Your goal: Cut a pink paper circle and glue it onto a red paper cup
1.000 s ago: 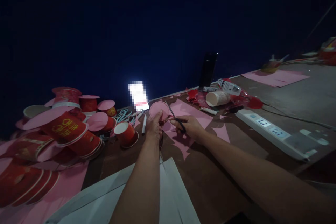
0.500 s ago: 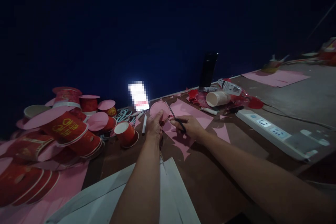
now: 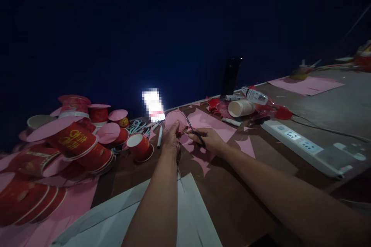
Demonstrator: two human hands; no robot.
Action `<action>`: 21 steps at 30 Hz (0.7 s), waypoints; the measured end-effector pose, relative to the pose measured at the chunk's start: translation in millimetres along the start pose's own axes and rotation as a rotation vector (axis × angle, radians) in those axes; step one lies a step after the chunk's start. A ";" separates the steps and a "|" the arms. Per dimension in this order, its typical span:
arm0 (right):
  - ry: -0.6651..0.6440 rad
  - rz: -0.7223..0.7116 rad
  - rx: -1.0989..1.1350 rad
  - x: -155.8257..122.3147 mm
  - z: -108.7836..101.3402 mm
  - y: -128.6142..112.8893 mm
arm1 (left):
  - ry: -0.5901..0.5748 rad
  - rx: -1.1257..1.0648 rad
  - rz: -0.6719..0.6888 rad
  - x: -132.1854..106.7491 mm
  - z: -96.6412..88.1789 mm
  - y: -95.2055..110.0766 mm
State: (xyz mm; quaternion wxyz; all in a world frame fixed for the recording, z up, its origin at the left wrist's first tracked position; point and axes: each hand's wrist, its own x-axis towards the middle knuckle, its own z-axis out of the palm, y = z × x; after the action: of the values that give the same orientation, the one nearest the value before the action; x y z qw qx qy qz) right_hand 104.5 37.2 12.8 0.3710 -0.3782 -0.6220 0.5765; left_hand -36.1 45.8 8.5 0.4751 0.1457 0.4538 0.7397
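Between the thumb and fingers of my left hand (image 3: 171,137) is a round pink paper disc (image 3: 175,119), held tilted up above the table. My right hand (image 3: 209,139) is closed round the dark handles of a pair of scissors (image 3: 191,126). The scissor blades point up and left, close to the disc's right edge; whether they touch it I cannot tell. Under both hands lie pink paper offcuts (image 3: 204,165) with curved edges. A white marker (image 3: 159,137) lies just left of my left hand, and a red paper cup (image 3: 139,148) stands beyond it.
Red cups with pink discs (image 3: 78,139) are heaped at the left. A lit phone screen (image 3: 153,104) stands at the back. To the right lie stacked paper cups (image 3: 241,108), a power strip (image 3: 301,146) and pink sheets (image 3: 305,85). White card (image 3: 191,208) lies in front.
The scissors have turned slightly in my right hand, and their handles look a little more spread. The disc has shifted very slightly left in my left hand.
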 end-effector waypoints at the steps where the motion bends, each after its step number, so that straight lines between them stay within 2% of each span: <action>1: -0.001 -0.001 0.005 0.1 0.1 0.3 | -0.011 0.007 0.021 0.2 -0.2 -0.4; 10: 0.015 -0.032 -0.011 -0.4 -0.4 -2.2 | -0.090 0.029 0.053 -1.1 -1.8 -2.9; 14: 0.030 -0.004 -0.011 -0.4 -1.0 -2.0 | -0.117 0.050 0.057 -2.1 -1.8 -3.5; 21: 0.048 0.014 -0.016 -2.0 -0.2 -4.9 | -0.107 0.056 0.046 -4.0 -0.2 -2.2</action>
State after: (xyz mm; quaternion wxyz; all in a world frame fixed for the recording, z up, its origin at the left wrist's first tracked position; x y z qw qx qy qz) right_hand 105.4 35.3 17.6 0.3789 -0.3993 -0.6149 0.5647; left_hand -32.9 42.7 7.4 0.4775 0.2086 0.4447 0.7285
